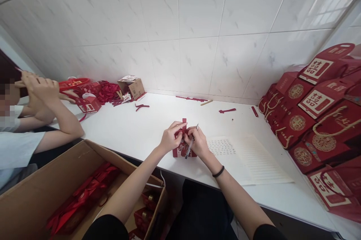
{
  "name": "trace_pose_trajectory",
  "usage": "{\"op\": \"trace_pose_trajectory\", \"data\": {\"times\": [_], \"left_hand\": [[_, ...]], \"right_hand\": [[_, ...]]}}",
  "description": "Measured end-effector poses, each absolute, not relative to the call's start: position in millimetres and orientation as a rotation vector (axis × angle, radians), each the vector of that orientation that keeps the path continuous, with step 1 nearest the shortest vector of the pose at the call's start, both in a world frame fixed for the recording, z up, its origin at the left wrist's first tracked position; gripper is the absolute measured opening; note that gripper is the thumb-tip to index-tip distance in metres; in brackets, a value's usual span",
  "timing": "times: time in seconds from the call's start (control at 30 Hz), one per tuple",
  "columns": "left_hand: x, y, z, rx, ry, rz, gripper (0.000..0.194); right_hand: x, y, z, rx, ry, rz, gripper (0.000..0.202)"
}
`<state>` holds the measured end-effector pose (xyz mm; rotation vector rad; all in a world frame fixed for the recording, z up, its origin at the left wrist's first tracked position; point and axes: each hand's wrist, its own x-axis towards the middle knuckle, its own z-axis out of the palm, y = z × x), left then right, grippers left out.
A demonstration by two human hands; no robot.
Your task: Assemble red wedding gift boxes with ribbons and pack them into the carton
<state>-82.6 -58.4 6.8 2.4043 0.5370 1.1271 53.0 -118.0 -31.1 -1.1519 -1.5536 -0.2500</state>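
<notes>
A small red box [184,152] with printed decoration stands on the white table right in front of me. My left hand [171,137] grips the box's upper part from the left, fingers bent over its top. On the other side, my right hand [198,142] holds a pen [189,148] slanted across the box, and its fingertips meet the box's top close to my left fingers. A narrow red tab [184,120] sticks up behind the fingers. What exactly the fingertips pinch there is hidden. Beside my right hand lies an open notebook [258,159] with handwriting on its left page.
Red gift boxes [317,101] are stacked along the right. A large cardboard box [98,150] with red items stands at the lower left. At far left a co-worker's raised hands [42,86] show. Red strips [191,98] and a small carton [137,89] lie near the wall.
</notes>
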Motion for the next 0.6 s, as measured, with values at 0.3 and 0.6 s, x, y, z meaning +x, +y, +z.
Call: {"op": "trace_pose_trajectory", "data": {"times": [0.3,0.6], "left_hand": [[-83.3,-58.8,7.4,2.393,0.511,1.110,0.042],[-81.3,-58.7,5.3,2.357,0.533,1.145,0.032]], "right_hand": [[54.0,-117.5,-30.1,-1.124,-1.546,-0.307,0.016],[57.8,-118.5,-28.0,-1.063,-1.579,-0.286,0.015]]}}
